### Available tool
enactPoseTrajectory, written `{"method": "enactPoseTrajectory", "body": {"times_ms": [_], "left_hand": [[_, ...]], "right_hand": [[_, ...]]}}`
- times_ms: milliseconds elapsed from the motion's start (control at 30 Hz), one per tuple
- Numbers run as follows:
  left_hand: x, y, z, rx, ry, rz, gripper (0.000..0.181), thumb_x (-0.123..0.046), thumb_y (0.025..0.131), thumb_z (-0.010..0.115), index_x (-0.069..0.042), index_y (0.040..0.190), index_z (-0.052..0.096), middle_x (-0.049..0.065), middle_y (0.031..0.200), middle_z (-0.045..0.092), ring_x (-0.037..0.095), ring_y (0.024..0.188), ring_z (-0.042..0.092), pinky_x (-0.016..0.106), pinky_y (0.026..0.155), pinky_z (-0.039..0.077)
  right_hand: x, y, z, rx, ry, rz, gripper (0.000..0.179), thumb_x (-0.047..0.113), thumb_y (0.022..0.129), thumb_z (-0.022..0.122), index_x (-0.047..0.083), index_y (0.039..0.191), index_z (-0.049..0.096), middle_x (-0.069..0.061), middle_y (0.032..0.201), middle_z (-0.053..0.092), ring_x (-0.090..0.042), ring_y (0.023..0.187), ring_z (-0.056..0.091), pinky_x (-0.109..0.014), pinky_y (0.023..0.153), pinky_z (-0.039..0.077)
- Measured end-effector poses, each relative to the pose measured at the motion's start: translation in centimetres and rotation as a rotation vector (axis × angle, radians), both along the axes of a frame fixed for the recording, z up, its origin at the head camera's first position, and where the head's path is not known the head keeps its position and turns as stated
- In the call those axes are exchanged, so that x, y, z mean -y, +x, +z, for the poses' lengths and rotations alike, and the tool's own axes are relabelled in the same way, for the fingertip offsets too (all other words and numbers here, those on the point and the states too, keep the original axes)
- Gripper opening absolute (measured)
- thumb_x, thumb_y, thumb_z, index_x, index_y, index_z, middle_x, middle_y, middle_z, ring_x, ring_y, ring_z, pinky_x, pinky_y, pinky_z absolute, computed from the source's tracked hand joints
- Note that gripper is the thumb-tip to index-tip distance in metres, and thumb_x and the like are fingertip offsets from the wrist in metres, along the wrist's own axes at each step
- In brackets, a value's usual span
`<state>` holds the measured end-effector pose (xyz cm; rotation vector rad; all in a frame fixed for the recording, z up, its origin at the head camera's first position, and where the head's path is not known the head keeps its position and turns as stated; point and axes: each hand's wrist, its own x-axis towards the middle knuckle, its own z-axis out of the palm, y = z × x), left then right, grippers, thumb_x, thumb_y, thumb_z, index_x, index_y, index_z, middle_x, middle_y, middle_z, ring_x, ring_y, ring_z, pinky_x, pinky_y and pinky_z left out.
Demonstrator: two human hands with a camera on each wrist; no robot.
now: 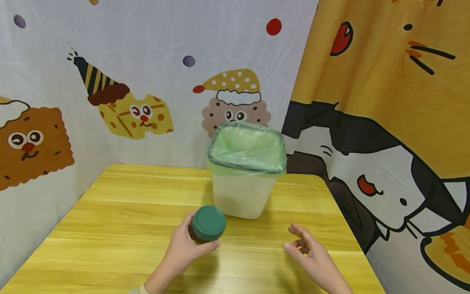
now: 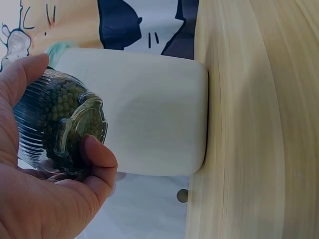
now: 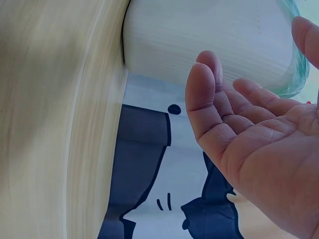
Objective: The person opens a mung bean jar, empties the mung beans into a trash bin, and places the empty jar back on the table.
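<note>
1 clear ribbed jar point(image 2: 44, 122), green lid point(image 1: 209, 222), greenish pellets point(image 2: 65, 99)

Left hand point(image 1: 183, 246) curled, right hand point(image 1: 311, 256) loose

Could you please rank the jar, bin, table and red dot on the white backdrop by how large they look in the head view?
1. Table
2. Bin
3. Jar
4. Red dot

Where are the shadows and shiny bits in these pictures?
Head view: soft shadows on the table near the left hand and right hand, pale shine on the green bag; left wrist view: bright glints on the clear jar, a soft shadow on the table; right wrist view: a soft dark patch on the table at left.
</note>
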<state>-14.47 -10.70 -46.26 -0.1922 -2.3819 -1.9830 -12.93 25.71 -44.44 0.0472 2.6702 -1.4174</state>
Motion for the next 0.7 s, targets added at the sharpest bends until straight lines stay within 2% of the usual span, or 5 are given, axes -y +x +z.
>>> {"method": "enactPoseTrajectory", "body": {"times_ms": [333,700], "left_hand": [[-0.30,0.43,0.02,-0.005,-0.016,0.001,0.088,-0.025,0.071,0.102,-0.021,0.146,0.056,0.000,0.131,0.071,0.018,0.118,0.068,0.034,0.098,0.057],[-0.47,0.36,-0.36,-0.047,-0.095,0.036,0.090,-0.029,0.066,0.104,-0.023,0.144,0.058,-0.009,0.127,0.072,0.017,0.118,0.068,0.046,0.104,0.053]], "right_hand": [[0.24,0.08,0.01,0.004,0.005,0.007,0.072,0.052,0.099,0.073,0.022,0.160,0.048,-0.007,0.154,0.059,-0.008,0.106,0.065,-0.021,0.084,0.053],[0.70,-0.08,-0.14,0.008,0.008,0.014,0.072,0.053,0.099,0.073,0.022,0.159,0.049,-0.007,0.153,0.060,-0.008,0.105,0.065,-0.022,0.084,0.054]]}}
